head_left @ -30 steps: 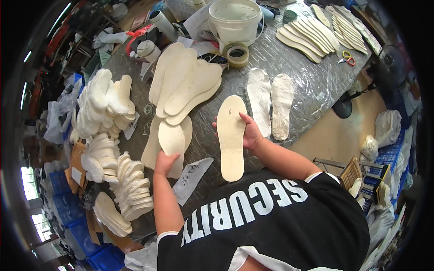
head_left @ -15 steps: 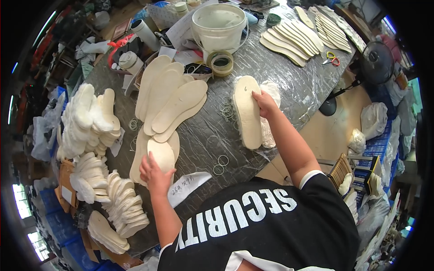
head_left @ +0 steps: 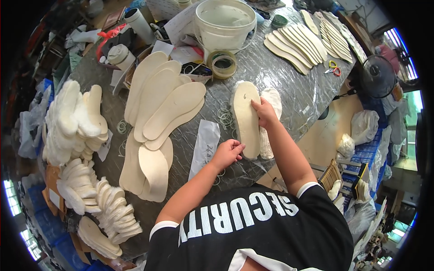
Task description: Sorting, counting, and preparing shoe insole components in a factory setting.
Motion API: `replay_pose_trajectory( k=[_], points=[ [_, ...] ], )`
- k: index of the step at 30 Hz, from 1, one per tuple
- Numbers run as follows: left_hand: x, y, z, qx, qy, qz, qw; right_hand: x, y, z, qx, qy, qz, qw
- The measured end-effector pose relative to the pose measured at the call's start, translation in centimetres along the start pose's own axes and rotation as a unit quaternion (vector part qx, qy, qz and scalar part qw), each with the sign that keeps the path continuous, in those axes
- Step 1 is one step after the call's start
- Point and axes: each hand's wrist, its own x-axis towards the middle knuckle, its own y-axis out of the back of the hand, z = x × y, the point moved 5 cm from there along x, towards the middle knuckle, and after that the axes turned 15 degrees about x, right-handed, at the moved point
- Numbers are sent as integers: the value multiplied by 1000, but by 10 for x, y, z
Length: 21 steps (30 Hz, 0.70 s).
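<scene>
My right hand [head_left: 266, 113] grips a cream insole [head_left: 247, 122] with a fluffy edge, thumb on its flat face and fingers out of sight at its right side. Curled inward, my left hand [head_left: 228, 152] has its fingertips at the insole's lower left edge. Whether more insoles lie beneath this one I cannot tell. Another fluffy insole [head_left: 270, 101] shows to the right, partly behind my right hand. Left of my hands lie fanned plain insoles [head_left: 174, 110], with more plain insoles [head_left: 156, 167] nearer me. A white paper slip [head_left: 204, 144] lies beside my left forearm.
Fluffy insoles [head_left: 68, 113] are heaped at the left edge. Rubber bands [head_left: 225, 115] lie beside the held insole. A white bucket [head_left: 221, 34] and tape rolls [head_left: 224, 65] stand at the back. Far right are rows of insoles [head_left: 296, 45], scissors [head_left: 333, 68] and a fan [head_left: 377, 77].
My left hand has left the plain insoles on the left and moved right to the held insole. The paper slip has turned and shifted away from me. My right hand keeps its grip.
</scene>
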Motion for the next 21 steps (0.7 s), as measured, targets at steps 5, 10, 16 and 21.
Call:
replay_pose_trajectory(
  k=[5, 10, 16, 21],
  points=[
    [10, -4, -2, 2, -2, -1, 1000, -3, -7, 0, -13, -4, 13, 1000],
    [9, -8, 5, -40, 31, -8, 999, -6, -9, -6, -69, -3, 35, 997],
    [9, -2, 2, -71, 41, 3, 997, -2, -8, -4, -8, -18, 9, 1000],
    [5, 3, 0, -131, 64, 17, 989, -24, -9, -15, -39, -41, 27, 998]
  ],
)
